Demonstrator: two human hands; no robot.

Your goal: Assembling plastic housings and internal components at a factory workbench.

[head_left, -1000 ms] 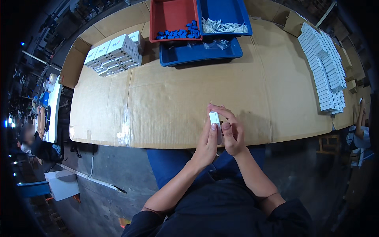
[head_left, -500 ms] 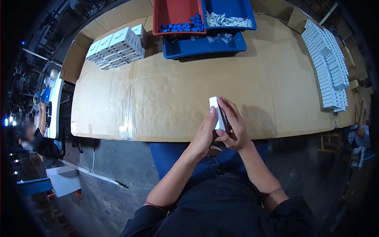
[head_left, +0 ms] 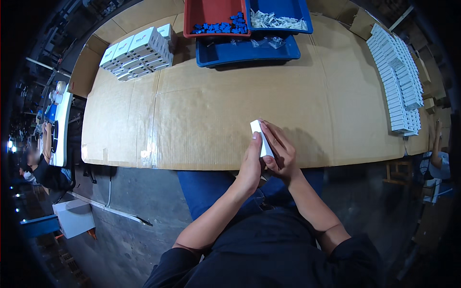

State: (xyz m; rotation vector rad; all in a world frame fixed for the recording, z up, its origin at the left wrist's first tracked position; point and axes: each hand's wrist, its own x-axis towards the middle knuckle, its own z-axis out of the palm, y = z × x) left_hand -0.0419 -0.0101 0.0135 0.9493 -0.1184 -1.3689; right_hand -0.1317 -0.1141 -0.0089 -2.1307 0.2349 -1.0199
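Note:
A slim white box [head_left: 260, 138] is held upright between my two hands, just above the near edge of the table. My left hand [head_left: 251, 161] grips its left side, with the thumb lying along the narrow white face. From the right, my right hand [head_left: 281, 151] closes round it, fingers along the far side and thumb at the lower end. The palms hide most of the box, so only its narrow side shows.
White boxes [head_left: 139, 48] stand stacked at the back left of the cardboard-covered table [head_left: 216, 105]. Long stacks of white pieces [head_left: 396, 81] line the right. At the back are a red bin [head_left: 216, 12] with blue parts, a blue bin [head_left: 278, 7] with white parts and a blue tray [head_left: 245, 54].
My right hand has pressed in closer to the white box, and the dark gap beside it no longer shows. The whole view has shifted slightly.

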